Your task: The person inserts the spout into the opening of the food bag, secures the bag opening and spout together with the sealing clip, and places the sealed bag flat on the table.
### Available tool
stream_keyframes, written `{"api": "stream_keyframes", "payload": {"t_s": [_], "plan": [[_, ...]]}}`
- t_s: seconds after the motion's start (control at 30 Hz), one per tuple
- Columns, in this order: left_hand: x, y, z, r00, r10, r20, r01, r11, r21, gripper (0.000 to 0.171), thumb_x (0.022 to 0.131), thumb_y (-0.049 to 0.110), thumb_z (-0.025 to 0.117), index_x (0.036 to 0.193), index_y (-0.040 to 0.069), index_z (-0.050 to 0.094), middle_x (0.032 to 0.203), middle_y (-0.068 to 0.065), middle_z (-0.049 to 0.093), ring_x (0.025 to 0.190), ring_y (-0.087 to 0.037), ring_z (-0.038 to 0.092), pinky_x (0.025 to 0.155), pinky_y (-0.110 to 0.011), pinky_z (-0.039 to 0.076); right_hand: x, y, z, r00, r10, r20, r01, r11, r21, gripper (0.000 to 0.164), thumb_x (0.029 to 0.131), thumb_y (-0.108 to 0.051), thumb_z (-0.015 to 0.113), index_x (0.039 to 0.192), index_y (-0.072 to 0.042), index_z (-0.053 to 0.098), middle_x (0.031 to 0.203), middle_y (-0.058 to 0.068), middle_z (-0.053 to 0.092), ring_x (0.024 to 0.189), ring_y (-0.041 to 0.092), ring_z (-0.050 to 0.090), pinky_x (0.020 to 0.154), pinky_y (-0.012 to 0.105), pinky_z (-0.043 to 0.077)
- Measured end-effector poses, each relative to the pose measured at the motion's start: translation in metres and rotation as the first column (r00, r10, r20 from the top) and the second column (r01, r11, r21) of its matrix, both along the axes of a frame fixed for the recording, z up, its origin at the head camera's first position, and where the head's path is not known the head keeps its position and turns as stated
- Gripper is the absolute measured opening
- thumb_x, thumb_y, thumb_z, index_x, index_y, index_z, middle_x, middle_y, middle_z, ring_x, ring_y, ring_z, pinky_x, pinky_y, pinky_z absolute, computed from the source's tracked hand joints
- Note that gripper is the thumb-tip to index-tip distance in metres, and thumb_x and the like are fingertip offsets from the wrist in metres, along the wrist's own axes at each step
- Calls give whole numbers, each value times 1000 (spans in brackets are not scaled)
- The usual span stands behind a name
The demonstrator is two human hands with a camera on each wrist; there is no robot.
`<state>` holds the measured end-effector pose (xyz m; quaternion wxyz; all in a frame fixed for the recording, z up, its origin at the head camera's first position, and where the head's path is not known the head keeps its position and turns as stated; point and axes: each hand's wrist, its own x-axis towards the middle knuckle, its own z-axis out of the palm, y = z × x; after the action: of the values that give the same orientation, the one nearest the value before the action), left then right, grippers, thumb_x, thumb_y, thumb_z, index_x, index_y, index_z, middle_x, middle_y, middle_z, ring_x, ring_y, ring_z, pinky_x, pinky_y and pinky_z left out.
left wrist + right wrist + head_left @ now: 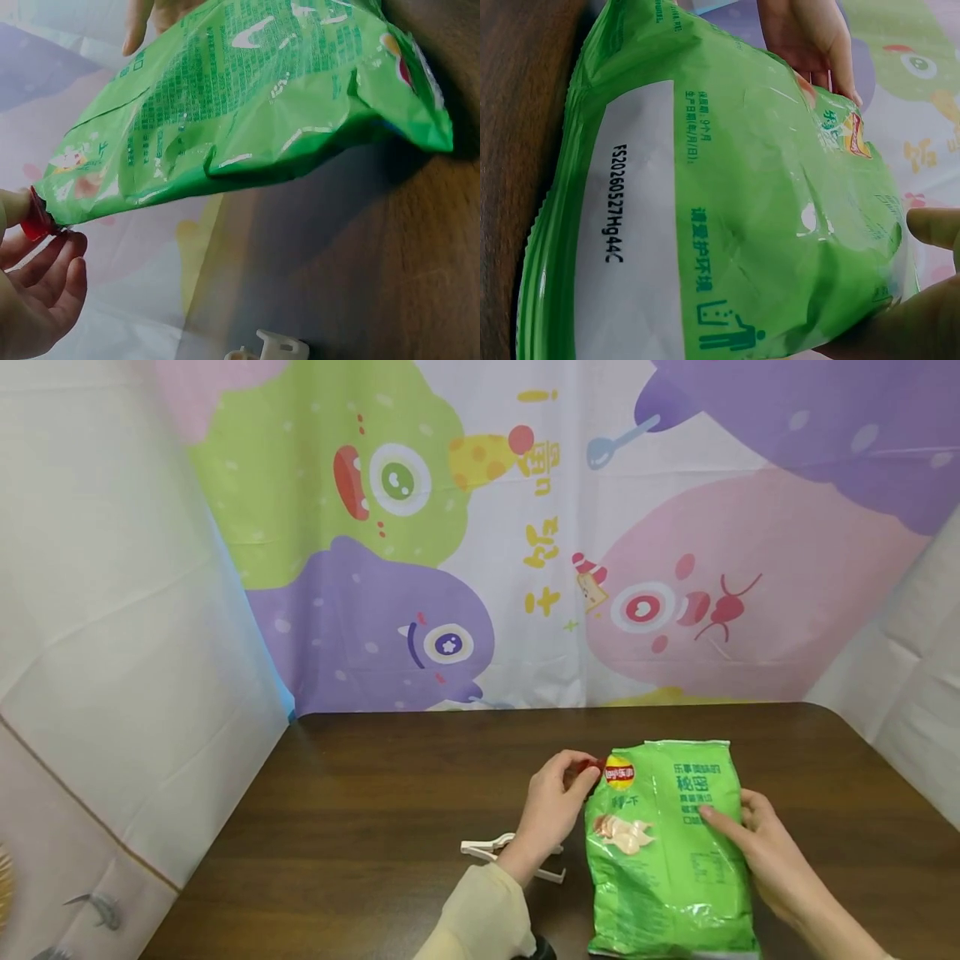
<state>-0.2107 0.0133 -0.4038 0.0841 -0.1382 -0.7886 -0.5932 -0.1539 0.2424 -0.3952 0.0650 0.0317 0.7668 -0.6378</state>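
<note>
A full green potato chip bag (671, 852) stands upright over the dark table, its lower end near the front. In the left wrist view, the same bag (247, 97) stretches away from the fingers. At its upper left corner, my left hand (551, 797) pinches a small red piece (37, 216) with thumb and fingers; what the red piece is I cannot tell. My right hand (776, 852) holds the bag's right side, thumb across the printed face and fingers behind the edge. A white label panel (630, 225) with a printed code shows in the right wrist view.
A white plastic clip (551, 875) with its arms spread lies on the brown table (360, 827), left of the bag and partly behind the left forearm. Behind the table hangs a curtain (525, 677) with cartoon monsters; pale cloth walls flank both sides.
</note>
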Motion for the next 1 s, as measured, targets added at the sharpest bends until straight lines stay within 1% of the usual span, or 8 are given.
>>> {"api": "stream_keyframes", "payload": {"t_s": [0.33, 0.43, 0.6, 0.73, 0.8, 0.87, 0.93, 1.0], "plan": [[0, 2, -6, 998, 23, 60, -29, 994, 107, 15, 90, 23, 56, 101, 15, 63, 92, 1, 62, 75, -6, 51, 67, -20, 43, -5, 1, -17, 999, -18, -26, 17, 998, -66, 65, 93, -31, 49, 131, 2, 8, 104, 9, 48, 77, 15, 61, 67, 36, 52], [0, 4, -7, 997, 38, 66, -47, 989, 142, 16, 90, 23, 57, 101, 14, 63, 91, 0, 62, 74, -5, 51, 66, -20, 43, -7, 5, -23, 999, -19, -41, 15, 995, -97, 58, 93, -28, 51, 128, 1, 14, 102, 5, 51, 78, 14, 61, 68, 34, 51], [3, 5, -7, 994, 70, 79, -86, 969, 230, 17, 90, 22, 56, 100, 11, 64, 91, -3, 63, 75, -4, 53, 66, -20, 44, -2, 1, -20, 999, -8, -37, 6, 998, -63, 52, 95, -26, 47, 125, 6, 20, 97, -3, 56, 81, 9, 58, 70, 27, 48], [3, 6, -6, 991, 79, 111, -111, 943, 315, 20, 90, 22, 56, 100, 7, 65, 92, -5, 63, 77, -5, 53, 68, -21, 45, 0, -2, -12, 1000, -1, -18, 0, 1000, -18, 49, 95, -26, 46, 124, 8, 24, 93, -6, 59, 81, 7, 57, 72, 25, 47], [3, 7, -6, 988, 78, 131, -120, 929, 351, 21, 90, 22, 56, 100, 6, 65, 92, -6, 63, 78, -6, 53, 69, -22, 45, 0, -2, -8, 1000, 10, -9, -10, 1000, 16, 52, 95, -28, 45, 126, 8, 24, 99, -2, 58, 82, 5, 57, 73, 26, 46], [2, 7, -6, 985, 73, 156, -127, 918, 376, 21, 90, 22, 56, 100, 6, 65, 93, -6, 63, 79, -6, 53, 70, -23, 45, -2, 1, -3, 1000, 29, -3, -29, 996, 83, 58, 95, -31, 45, 131, 8, 21, 112, 9, 54, 86, 0, 54, 76, 25, 45], [2, 7, -6, 984, 64, 169, -127, 911, 391, 21, 90, 21, 56, 101, 5, 65, 94, -6, 63, 80, -7, 54, 71, -23, 46, -5, 5, 1, 999, 52, -12, -50, 987, 151, 65, 96, -34, 43, 135, 10, 16, 124, 22, 44, 95, 3, 51, 78, 25, 45], [2, 7, -7, 982, 59, 178, -127, 906, 405, 21, 90, 20, 56, 101, 5, 65, 95, -6, 62, 81, -7, 54, 72, -23, 46, -8, 8, 5, 997, 63, -46, -52, 974, 221, 67, 96, -35, 42, 137, 11, 14, 133, 29, 33, 105, 9, 48, 79, 20, 44]]}}
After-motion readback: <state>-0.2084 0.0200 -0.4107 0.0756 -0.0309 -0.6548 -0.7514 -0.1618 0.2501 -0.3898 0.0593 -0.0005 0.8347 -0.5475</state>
